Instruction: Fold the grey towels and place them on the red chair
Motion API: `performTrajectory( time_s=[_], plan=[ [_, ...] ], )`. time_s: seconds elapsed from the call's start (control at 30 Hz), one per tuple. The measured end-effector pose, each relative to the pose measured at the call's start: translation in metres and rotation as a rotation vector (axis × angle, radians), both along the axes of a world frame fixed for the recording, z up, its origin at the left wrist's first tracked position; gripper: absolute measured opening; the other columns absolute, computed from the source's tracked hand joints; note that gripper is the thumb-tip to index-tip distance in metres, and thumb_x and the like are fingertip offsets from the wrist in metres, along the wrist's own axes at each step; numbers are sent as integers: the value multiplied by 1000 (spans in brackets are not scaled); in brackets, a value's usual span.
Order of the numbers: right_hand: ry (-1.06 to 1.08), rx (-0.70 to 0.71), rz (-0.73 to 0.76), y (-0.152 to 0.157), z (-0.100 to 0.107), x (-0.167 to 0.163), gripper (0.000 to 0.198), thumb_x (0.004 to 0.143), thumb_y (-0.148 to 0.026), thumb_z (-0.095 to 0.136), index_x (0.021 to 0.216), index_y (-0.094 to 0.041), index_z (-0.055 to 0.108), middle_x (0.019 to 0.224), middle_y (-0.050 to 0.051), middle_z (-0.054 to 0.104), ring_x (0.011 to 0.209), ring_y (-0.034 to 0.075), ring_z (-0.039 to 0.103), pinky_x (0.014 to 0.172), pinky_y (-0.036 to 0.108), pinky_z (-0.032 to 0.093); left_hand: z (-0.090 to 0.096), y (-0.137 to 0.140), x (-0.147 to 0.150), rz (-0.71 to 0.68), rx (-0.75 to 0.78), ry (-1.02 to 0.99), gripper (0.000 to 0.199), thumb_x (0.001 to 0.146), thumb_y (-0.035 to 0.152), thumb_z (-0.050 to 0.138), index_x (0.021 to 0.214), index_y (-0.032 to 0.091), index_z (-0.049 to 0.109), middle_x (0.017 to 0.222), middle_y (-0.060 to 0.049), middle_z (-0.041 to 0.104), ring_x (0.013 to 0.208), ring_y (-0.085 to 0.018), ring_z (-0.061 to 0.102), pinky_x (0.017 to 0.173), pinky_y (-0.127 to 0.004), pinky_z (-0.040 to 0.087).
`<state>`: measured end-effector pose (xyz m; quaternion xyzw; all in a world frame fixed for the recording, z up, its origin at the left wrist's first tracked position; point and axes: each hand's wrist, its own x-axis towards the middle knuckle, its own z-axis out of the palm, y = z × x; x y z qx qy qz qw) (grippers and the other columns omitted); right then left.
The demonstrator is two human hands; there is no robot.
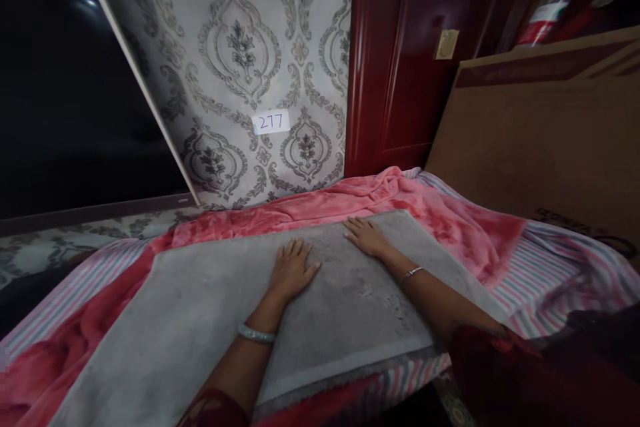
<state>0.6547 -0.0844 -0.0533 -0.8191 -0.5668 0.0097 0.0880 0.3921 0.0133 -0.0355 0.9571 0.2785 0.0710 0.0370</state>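
Head view, hands (293,271) (369,237) flat, grey cloth (200,300) beneath

Two hands (292,270) (367,237), one grey cloth (200,313), two bracelets (257,334) (412,273), one bottle (553,7), one box (530,140)

The head camera looks forward and down from close above the near edge of the grey cloth (335,307), facing the patterned wall (240,47).

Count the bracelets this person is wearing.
2: a pale greenish bangle on the left arm and a thin silvery bracelet on the right arm; the sleeves could hide more.
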Motion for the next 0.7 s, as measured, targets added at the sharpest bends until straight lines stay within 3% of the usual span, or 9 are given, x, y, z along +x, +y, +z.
performTrajectory(
  time_s=[0.17,0.43,0.6,0.7],
  plan=[
    [-37,-34,-191,-17,-3,43,63,106,-52,23,160,-24,37,168,10,29,154,27,26,122,54,22,-1,1,0,-8,-14,-6,63,100,55,40,155,24,43,165,-12,35,154,-32,28,124,-57,23],
    [-58,-7,-513,-77,-13,98,65,105,-51,20,160,-21,37,168,12,29,153,31,28,118,58,29,-4,2,0,-16,-14,-34,62,100,54,40,154,25,44,164,-12,38,153,-32,30,123,-57,25],
    [-60,-3,-614,-82,5,82,61,105,-46,23,156,-19,43,165,17,32,151,36,31,113,68,32,-5,2,1,-15,-13,-42,61,99,54,42,152,24,46,163,-13,39,152,-33,31,123,-56,25],
    [-72,49,-457,-55,18,39,59,106,-42,24,156,-18,43,165,17,32,153,32,27,116,62,32,-4,2,1,-17,-15,-43,62,99,54,43,152,22,46,162,-14,40,152,-33,31,123,-56,25]
  ],
)
